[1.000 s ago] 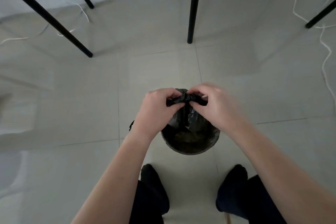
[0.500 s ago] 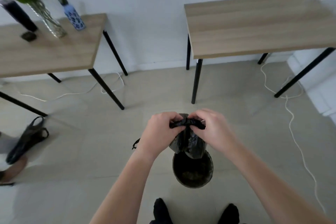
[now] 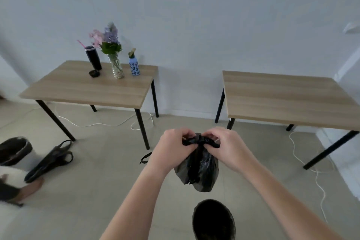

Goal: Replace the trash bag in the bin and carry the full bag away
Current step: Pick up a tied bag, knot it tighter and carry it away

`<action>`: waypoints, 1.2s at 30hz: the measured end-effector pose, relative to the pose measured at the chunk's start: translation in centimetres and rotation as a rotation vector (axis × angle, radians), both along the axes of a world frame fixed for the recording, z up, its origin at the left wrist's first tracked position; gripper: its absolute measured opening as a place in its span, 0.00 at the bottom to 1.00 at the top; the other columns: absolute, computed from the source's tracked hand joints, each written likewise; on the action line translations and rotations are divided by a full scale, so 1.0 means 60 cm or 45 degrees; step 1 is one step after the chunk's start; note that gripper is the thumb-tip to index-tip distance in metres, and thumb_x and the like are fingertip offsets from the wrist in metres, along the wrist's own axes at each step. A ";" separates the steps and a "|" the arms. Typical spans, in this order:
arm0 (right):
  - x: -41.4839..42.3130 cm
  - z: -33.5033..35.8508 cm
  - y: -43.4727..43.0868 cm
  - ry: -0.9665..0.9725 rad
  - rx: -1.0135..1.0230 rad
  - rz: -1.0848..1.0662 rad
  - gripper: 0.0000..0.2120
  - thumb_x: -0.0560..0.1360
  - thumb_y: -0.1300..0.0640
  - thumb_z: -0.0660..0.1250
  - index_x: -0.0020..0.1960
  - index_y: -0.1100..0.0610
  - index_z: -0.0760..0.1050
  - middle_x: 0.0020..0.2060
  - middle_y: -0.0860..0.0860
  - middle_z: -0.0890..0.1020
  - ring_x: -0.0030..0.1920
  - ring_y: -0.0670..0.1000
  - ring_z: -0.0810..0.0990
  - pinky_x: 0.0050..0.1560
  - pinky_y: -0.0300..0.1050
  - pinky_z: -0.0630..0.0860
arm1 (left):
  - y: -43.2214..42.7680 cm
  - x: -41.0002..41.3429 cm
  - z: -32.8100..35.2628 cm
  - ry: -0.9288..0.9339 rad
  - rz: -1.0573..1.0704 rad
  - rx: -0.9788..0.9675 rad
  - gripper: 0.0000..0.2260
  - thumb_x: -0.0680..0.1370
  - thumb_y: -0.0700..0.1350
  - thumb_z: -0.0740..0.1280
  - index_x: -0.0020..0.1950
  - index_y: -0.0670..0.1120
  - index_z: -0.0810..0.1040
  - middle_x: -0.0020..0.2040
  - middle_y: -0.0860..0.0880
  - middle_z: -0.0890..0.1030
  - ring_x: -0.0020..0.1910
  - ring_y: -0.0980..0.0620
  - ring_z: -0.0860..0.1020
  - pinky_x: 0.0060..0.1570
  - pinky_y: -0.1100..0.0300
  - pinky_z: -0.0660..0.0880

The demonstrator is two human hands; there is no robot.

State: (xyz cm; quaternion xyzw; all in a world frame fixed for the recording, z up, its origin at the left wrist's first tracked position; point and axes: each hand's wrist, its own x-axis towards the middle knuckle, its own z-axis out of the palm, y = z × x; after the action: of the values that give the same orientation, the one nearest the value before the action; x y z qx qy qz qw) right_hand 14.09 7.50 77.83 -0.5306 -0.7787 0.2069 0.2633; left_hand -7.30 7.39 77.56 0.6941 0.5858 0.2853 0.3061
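Observation:
A small full black trash bag (image 3: 198,169) hangs in the air in front of me. My left hand (image 3: 173,148) and my right hand (image 3: 224,146) both pinch its bunched, knotted top, one on each side. Below the bag, on the floor near the bottom edge, stands the round dark bin (image 3: 213,220), its opening facing up. The bag is clear of the bin's rim. A thin black strip (image 3: 145,159) dangles by my left wrist.
Two wooden tables on black legs stand against the white wall, the left one (image 3: 87,89) carrying a tumbler, a flower vase and a bottle, the right one (image 3: 282,99) bare. White cables (image 3: 303,161) trail over the floor. Another lined bin (image 3: 13,151), a black bag (image 3: 50,161) and someone's foot lie at left.
The bag has come up out of the bin and now hangs above it. My view has tilted up from the floor to the tables and wall.

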 end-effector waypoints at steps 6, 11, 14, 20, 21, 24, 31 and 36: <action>-0.119 0.033 0.023 -0.010 0.005 0.151 0.13 0.74 0.59 0.77 0.57 0.50 0.83 0.47 0.40 0.83 0.48 0.39 0.82 0.52 0.35 0.79 | -0.012 -0.122 0.032 0.038 0.080 0.051 0.06 0.73 0.48 0.76 0.49 0.55 0.85 0.42 0.60 0.86 0.44 0.63 0.83 0.50 0.60 0.81; -0.234 0.056 0.034 -0.008 0.004 0.293 0.13 0.74 0.60 0.76 0.56 0.49 0.83 0.47 0.40 0.83 0.48 0.37 0.80 0.50 0.29 0.75 | -0.032 -0.228 0.052 0.086 0.204 0.054 0.05 0.74 0.47 0.75 0.48 0.55 0.85 0.42 0.58 0.85 0.44 0.63 0.82 0.48 0.61 0.80; -0.297 0.067 0.045 0.010 0.001 0.385 0.12 0.73 0.62 0.76 0.54 0.52 0.84 0.46 0.43 0.83 0.48 0.40 0.80 0.49 0.30 0.75 | -0.043 -0.284 0.064 0.115 0.284 0.058 0.05 0.74 0.47 0.75 0.48 0.56 0.85 0.42 0.59 0.85 0.44 0.63 0.82 0.48 0.61 0.79; -0.415 0.081 0.073 0.004 -0.011 0.601 0.12 0.73 0.60 0.75 0.54 0.47 0.83 0.46 0.40 0.83 0.47 0.41 0.81 0.49 0.37 0.78 | -0.078 -0.379 0.083 0.138 0.524 0.058 0.05 0.74 0.48 0.75 0.49 0.56 0.85 0.44 0.60 0.85 0.45 0.63 0.82 0.47 0.62 0.79; -0.434 0.083 0.077 -0.011 -0.009 0.654 0.13 0.73 0.59 0.75 0.55 0.47 0.83 0.46 0.40 0.83 0.48 0.41 0.81 0.50 0.39 0.79 | -0.087 -0.393 0.085 0.140 0.573 0.053 0.06 0.74 0.48 0.75 0.50 0.56 0.86 0.45 0.60 0.85 0.45 0.62 0.82 0.47 0.61 0.79; -0.488 0.093 0.085 -0.016 -0.024 0.788 0.13 0.73 0.58 0.75 0.56 0.47 0.83 0.48 0.40 0.83 0.49 0.41 0.82 0.52 0.44 0.80 | -0.112 -0.429 0.090 0.152 0.692 0.055 0.07 0.74 0.49 0.75 0.51 0.56 0.85 0.46 0.60 0.86 0.46 0.62 0.82 0.51 0.58 0.81; -0.646 0.130 0.067 -0.051 0.040 1.221 0.12 0.74 0.56 0.75 0.56 0.47 0.83 0.47 0.41 0.84 0.47 0.43 0.82 0.50 0.48 0.82 | -0.211 -0.514 0.111 0.169 1.078 0.078 0.08 0.75 0.50 0.75 0.54 0.56 0.86 0.48 0.59 0.85 0.48 0.60 0.82 0.53 0.54 0.83; -0.752 0.144 0.005 -0.093 0.131 1.474 0.12 0.74 0.56 0.76 0.57 0.47 0.83 0.46 0.40 0.83 0.47 0.40 0.81 0.50 0.43 0.81 | -0.311 -0.555 0.117 0.186 1.352 0.113 0.07 0.74 0.49 0.76 0.52 0.56 0.86 0.45 0.59 0.85 0.45 0.63 0.81 0.49 0.56 0.82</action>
State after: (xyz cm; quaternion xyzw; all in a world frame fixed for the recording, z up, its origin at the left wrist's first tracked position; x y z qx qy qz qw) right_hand -31.06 7.83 86.45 -0.0119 -0.9596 0.2606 0.1056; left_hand -40.62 -11.28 84.61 0.3325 0.8634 0.3762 0.0486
